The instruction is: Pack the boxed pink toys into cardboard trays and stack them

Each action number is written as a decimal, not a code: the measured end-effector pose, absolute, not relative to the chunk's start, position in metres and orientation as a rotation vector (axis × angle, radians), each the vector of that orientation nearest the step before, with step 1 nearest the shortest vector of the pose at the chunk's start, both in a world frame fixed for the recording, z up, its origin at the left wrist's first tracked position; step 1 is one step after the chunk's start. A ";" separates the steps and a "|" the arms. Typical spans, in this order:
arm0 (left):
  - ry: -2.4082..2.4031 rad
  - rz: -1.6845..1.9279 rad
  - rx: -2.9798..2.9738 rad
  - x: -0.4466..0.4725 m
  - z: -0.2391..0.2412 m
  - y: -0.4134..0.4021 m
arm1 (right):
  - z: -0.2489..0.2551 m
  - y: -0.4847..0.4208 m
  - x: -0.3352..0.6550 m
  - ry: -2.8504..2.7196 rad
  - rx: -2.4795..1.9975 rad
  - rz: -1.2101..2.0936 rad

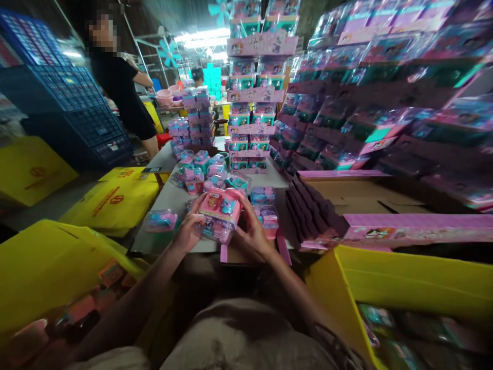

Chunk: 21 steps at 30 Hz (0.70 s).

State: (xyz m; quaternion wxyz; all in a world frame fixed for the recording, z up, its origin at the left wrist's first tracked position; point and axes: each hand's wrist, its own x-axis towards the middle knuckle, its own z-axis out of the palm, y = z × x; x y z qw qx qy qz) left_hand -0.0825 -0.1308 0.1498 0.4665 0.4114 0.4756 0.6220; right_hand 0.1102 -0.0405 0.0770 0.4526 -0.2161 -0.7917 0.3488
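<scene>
A pink toy box with a clear plastic cover is held up over the near edge of the table. My left hand grips its left side, and my right hand closes on its right side. Right behind it lie several similar boxes in a loose heap, pink and teal under clear covers. Beneath my right forearm, a pink-edged cardboard tray is partly hidden; boxes stand at its far right. Another clear-covered box rests alone on the table to the left.
Tall stacks of boxed toys in pink trays rise behind the table and along the right. Flattened or nested trays lie at right. Yellow bins flank me on both sides. Blue crates and a person in black are at left.
</scene>
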 end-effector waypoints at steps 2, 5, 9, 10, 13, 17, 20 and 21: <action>1.185 1.588 1.092 -0.083 0.149 -0.132 | 0.077 -0.039 0.115 -1.965 -0.581 0.789; 1.227 1.656 1.152 -0.087 0.146 -0.133 | 0.086 -0.037 0.127 -1.901 -0.748 0.676; 1.261 1.717 1.105 -0.087 0.140 -0.130 | 0.122 -0.050 0.140 -2.003 -0.728 0.406; 1.271 1.730 1.075 -0.085 0.138 -0.129 | 0.132 -0.056 0.140 -2.129 -0.667 0.331; 1.295 1.738 1.026 -0.076 0.135 -0.126 | 0.154 -0.074 0.130 -2.490 -0.578 0.168; 1.297 1.761 1.091 -0.070 0.136 -0.129 | 0.149 -0.076 0.119 -2.546 -0.588 0.208; 1.275 1.763 1.118 -0.075 0.136 -0.132 | 0.138 -0.061 0.122 -2.376 -0.479 0.295; 1.256 1.765 1.118 -0.077 0.135 -0.132 | 0.136 -0.056 0.123 -2.300 -0.454 0.312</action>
